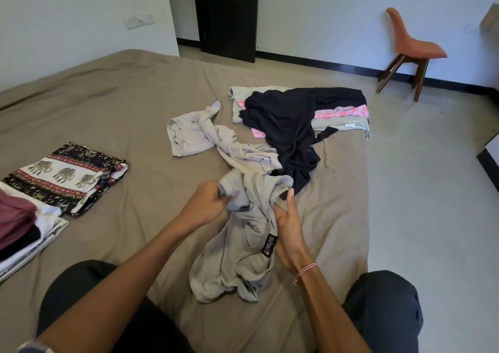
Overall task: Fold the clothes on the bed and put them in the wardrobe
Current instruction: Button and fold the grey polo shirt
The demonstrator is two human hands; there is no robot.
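**Spotter:** What's on the bed (129,104) from where you're steering?

**Operator:** The biggest thing is the unsorted heap at the bed's far right corner. A black garment (286,125) sprawls over a pink patterned piece (340,113), with something pale underneath. A light grey garment (194,134) lies twisted near the bed's middle. On the bed's left side are the finished ones: the elephant-print cloth (64,174), folded flat, and a folded stack (19,220) at the left edge with a maroon piece on top.

**Spotter:** And the one in hand?

**Operator:** That's the grey shirt (237,252), crumpled and partly lifted, by the bed's near edge. My left hand (205,204) has its fingers curled tight round a bunch of cloth at the shirt's upper end. My right hand (287,234) holds the opposite edge. Its thumb points straight up along the fabric, and the other fingers are tucked into the folds, so I can't tell how far they close. A black label (269,245) hangs just beside that palm.

**Spotter:** How do you do this one well?

**Operator:** I'd stop holding bunches and find the two shoulder seams instead. The exposed label makes me suspect the shirt is inside out, so I'd check that first. Then I'd shake it flat and lay it on bare sheet at the bed's near edge. The black garment's tail lies just beside the collar, so I'd keep clear of it to avoid dragging it along. After that I'd smooth the shirt, turn the sleeves in, fold it, and add it to the left-side stack.
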